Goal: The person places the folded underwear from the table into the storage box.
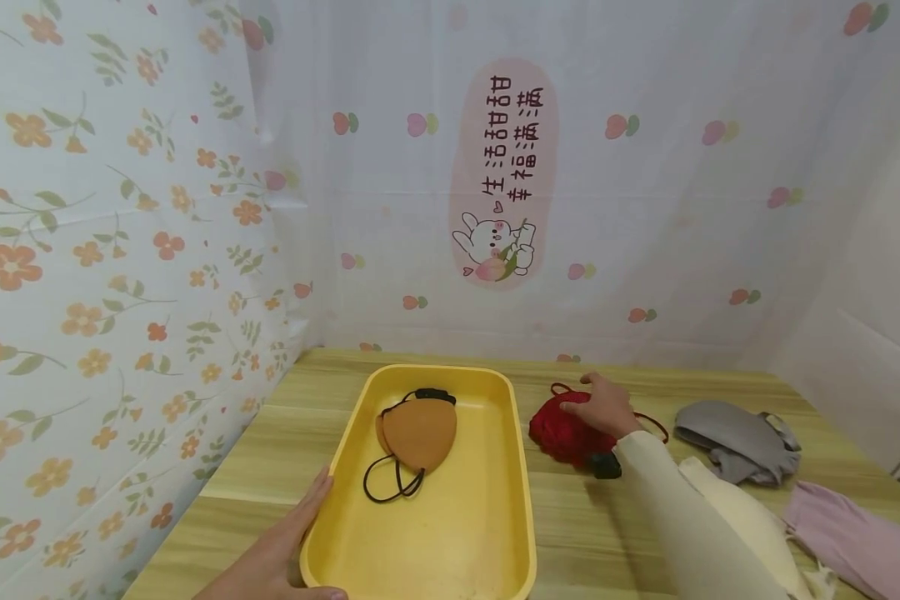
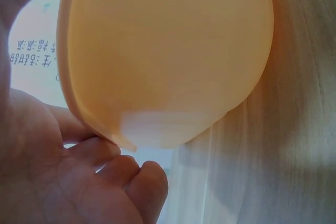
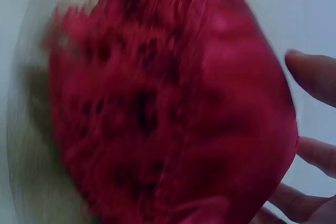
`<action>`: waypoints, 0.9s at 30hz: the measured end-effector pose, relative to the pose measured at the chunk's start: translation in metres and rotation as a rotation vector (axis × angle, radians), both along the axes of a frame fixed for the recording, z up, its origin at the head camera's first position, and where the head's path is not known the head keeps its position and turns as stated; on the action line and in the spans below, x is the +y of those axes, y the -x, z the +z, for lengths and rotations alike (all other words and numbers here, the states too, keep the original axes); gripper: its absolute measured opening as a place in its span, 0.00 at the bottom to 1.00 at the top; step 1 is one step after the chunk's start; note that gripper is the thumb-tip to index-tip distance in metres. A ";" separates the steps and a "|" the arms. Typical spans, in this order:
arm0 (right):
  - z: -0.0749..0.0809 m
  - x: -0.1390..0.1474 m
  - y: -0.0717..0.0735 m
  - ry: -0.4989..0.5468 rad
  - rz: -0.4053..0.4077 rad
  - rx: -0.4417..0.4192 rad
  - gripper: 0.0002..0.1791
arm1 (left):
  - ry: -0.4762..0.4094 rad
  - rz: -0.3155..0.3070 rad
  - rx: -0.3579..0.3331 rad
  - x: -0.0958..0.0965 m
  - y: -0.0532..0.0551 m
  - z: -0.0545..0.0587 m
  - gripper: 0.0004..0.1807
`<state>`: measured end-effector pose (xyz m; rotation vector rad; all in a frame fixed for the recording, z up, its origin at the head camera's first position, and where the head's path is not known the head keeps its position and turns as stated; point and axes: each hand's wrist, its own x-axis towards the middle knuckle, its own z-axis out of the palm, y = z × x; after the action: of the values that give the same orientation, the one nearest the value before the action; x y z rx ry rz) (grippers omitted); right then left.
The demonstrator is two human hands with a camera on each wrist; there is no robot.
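Note:
In the head view, the yellow tray [image 1: 420, 533] holds a folded brown bra [image 1: 422, 432] with thin black straps. My left hand [image 1: 281, 542] holds the tray's near left corner, the thumb by the front rim; in the left wrist view its bent fingers [image 2: 121, 169] meet the rim. To the right of the tray, my right hand [image 1: 606, 408] grips a red bra [image 1: 562, 429] from above. Lace and smooth satin of this bra fill the right wrist view, where fingertips [image 3: 315, 156] pass behind its edge. A dark piece [image 1: 606, 464] hangs at its lower side.
To the right on the wooden table [image 1: 258, 467] lie a grey bra [image 1: 742, 437], a cream garment [image 1: 750, 521] partly behind my right sleeve, and a pink garment [image 1: 855, 533]. Patterned curtains [image 1: 390, 208] stand behind the table and along its left side.

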<state>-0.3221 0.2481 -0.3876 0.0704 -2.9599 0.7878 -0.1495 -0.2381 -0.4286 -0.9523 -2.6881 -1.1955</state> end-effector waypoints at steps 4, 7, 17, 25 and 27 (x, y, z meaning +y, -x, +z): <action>-0.003 0.009 0.000 -0.005 0.000 -0.058 0.42 | 0.014 0.009 -0.011 0.001 0.000 0.003 0.60; -0.002 0.014 0.000 0.012 0.010 -0.101 0.46 | 0.003 0.006 -0.036 0.002 0.000 0.004 0.59; -0.006 0.025 -0.005 0.113 0.062 -0.202 0.56 | 0.032 0.018 0.065 0.001 0.001 -0.006 0.59; -0.003 0.020 -0.006 0.083 0.053 -0.187 0.59 | 0.017 0.025 0.019 0.001 0.000 -0.003 0.59; -0.004 0.018 -0.006 0.083 0.048 -0.190 0.57 | -0.005 0.012 0.010 0.001 0.000 -0.002 0.59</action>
<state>-0.3164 0.2665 -0.3918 0.0658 -3.1084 0.9745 -0.1492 -0.2369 -0.4305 -0.9383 -2.6779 -1.1913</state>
